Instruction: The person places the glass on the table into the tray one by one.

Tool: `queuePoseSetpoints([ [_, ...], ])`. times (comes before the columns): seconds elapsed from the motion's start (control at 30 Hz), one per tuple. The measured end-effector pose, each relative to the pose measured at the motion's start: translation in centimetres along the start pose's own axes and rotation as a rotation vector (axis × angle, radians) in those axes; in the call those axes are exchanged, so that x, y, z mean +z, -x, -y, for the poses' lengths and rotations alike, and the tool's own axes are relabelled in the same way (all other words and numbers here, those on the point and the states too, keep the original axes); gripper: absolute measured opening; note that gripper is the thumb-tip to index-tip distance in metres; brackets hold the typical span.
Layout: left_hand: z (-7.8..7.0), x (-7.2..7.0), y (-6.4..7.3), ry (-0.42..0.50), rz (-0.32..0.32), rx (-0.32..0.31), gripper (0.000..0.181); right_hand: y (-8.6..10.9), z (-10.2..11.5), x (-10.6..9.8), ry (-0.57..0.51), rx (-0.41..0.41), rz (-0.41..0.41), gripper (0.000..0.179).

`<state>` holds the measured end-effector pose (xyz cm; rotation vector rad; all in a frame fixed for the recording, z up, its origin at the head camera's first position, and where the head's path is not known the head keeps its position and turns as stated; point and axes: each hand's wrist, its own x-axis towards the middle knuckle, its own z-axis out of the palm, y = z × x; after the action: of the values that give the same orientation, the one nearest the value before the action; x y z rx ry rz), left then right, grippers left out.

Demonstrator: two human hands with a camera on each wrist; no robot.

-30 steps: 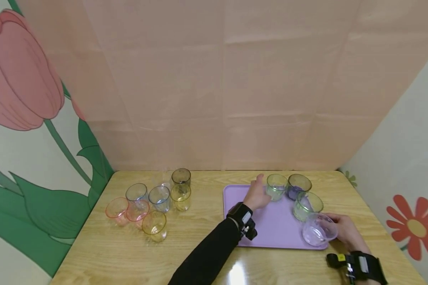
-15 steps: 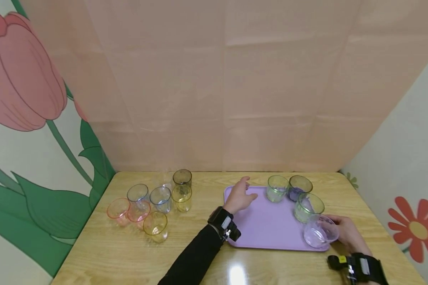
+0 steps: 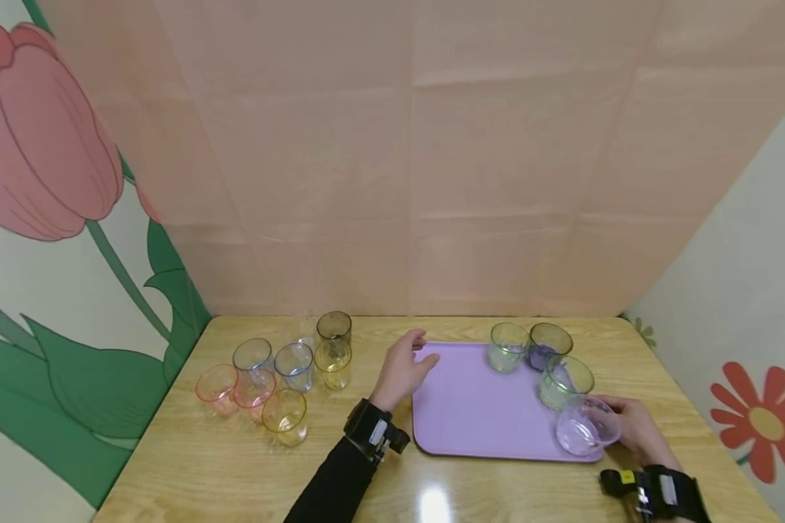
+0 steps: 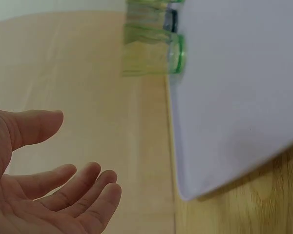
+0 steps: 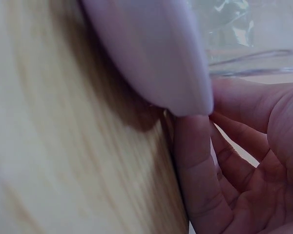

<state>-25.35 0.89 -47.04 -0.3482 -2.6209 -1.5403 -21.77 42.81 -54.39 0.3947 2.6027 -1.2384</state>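
My left hand (image 3: 402,369) is over the left edge of the lilac tray (image 3: 477,418), fingers spread apart and nothing held. The left wrist view shows the same hand's thumb and loosely bent fingers beside the tray corner. My right hand (image 3: 637,428) is at the front right corner of the tray; in the right wrist view its thumb (image 5: 244,102) lies over the rim and a finger is against the edge below, pinching it. Right by this thumb stands a clear glass (image 3: 585,428). Behind it on the tray are a green glass (image 3: 556,388), a dark-rimmed glass (image 3: 544,350) and another green glass (image 3: 506,356).
On the left of the wooden table (image 3: 360,472) stands a group of tumblers: pink-rimmed glasses (image 3: 219,396), blue-rimmed glasses (image 3: 296,370), yellow glasses (image 3: 288,425) and a dark glass (image 3: 335,330). A peach backdrop (image 3: 405,181) rises behind the table.
My left hand has moved left from beside the back green glass, across the tray to its left edge. The right hand and the glasses have stayed put.
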Motion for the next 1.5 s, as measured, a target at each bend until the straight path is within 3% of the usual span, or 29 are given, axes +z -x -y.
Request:
queuePoseSetpoints([
  [0.1,0.0,-1.0,0.8,0.004,-0.031,0.027,0.049,0.0,0.0,-0.1,0.002,0.000,-0.002,0.072],
  [0.33,0.8,-2.6,1.8,0.005,-0.078,0.022,0.049,0.1,-0.4,-0.1,0.020,-0.045,-0.013,0.068],
  [0.7,0.8,-5.2,3.9,-0.070,-0.130,0.035,0.051,-0.2,0.0,0.0,-0.003,0.007,-0.001,0.074],
  [0.93,1.8,-6.5,5.0,-0.060,-0.154,0.095,0.045,-0.1,-0.1,-0.1,0.008,-0.012,-0.010,0.073],
  [1.23,2.8,-8.1,6.6,-0.023,-0.127,0.070,0.044,0.0,0.0,0.0,0.000,-0.002,-0.012,0.071],
  [1.5,3.0,-9.9,7.5,-0.046,-0.150,0.040,0.042,-0.1,-0.1,0.1,-0.014,0.001,-0.013,0.074],
])
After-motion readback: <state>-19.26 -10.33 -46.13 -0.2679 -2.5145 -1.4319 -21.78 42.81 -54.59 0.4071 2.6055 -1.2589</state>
